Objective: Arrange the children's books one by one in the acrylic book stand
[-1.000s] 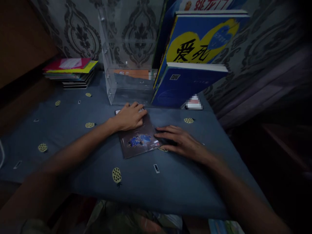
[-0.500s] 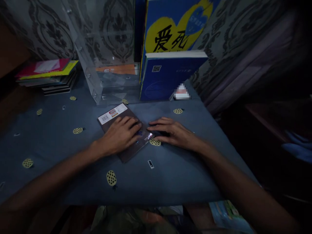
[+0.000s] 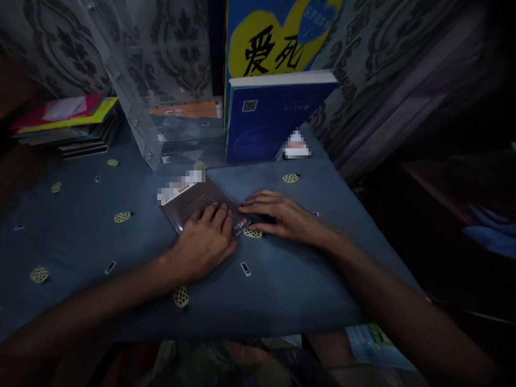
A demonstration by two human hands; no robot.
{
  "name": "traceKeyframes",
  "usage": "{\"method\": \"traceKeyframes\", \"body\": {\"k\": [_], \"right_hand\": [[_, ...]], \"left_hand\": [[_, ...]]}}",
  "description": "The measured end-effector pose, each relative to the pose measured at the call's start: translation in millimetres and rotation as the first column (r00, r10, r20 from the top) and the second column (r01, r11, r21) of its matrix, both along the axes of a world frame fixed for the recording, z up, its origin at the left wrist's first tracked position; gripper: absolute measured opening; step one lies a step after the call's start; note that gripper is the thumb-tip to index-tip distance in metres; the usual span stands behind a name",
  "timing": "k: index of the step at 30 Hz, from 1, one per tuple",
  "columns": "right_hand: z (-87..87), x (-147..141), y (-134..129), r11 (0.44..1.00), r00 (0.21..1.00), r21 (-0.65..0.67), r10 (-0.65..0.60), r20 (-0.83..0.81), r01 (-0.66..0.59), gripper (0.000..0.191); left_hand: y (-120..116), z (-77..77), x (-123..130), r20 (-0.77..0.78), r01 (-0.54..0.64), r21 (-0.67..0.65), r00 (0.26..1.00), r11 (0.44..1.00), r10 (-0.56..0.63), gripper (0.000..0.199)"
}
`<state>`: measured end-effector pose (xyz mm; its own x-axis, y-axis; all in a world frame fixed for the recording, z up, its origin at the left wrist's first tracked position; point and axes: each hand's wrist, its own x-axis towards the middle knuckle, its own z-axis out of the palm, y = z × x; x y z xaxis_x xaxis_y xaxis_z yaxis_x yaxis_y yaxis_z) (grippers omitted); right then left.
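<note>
A thin dark rectangular packet (image 3: 193, 199) with a glossy surface and a pale label strip lies slanted on the blue patterned tablecloth (image 3: 298, 285). My left hand (image 3: 209, 236) lies over its near edge, palm down, fingers bent a little and slightly apart. At the packet's right corner is my right hand (image 3: 274, 215), its fingertips at the corner and its thumb apart from the fingers. Something dark shows under the right palm; I cannot make out what it is.
Behind the packet a clear acrylic rack (image 3: 137, 118) stands beside an upright blue book (image 3: 278, 118) and a taller blue and yellow book (image 3: 258, 48). A stack of booklets (image 3: 72, 118) lies at the back left. The table's right edge slopes down toward the front.
My left hand has slid toward me, from the packet's middle to its near edge, uncovering more of its surface. My right hand stays at the corner. The whole view has shifted slightly.
</note>
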<state>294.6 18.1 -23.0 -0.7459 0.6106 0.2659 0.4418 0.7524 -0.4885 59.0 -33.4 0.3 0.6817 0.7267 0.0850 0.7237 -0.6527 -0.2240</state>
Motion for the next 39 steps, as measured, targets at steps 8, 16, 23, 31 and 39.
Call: {"method": "traceKeyframes", "body": {"k": [8,16,23,31,39], "right_hand": [[0.6,-1,0,1.0,1.0,0.007,0.008,-0.007,-0.008,0.038],[-1.9,-3,1,1.0,1.0,0.027,0.005,-0.027,-0.004,0.04],[-7.2,-4,-1,1.0,0.996,0.016,0.016,-0.083,-0.015,0.039],[-0.3,-19,-38,0.998,0.992,0.059,0.014,-0.125,-0.007,0.025],[-4.4,-29,-75,0.993,0.987,0.11,-0.023,-0.16,0.041,0.029]], "left_hand": [[-1,3.9,5,-0.056,-0.012,-0.04,0.998,0.999,0.01,0.045],[-2,2.2,9,-0.03,-0.02,-0.034,0.999,0.999,0.019,0.042],[-1,-2.4,-4,0.065,-0.005,-0.045,0.998,0.999,0.008,0.049],[-6,-6.8,-34,0.162,0.154,-0.179,0.979,0.972,-0.126,0.052],[9,12.7,-56,0.208,0.353,-0.338,0.932,0.872,-0.297,0.053]]}}
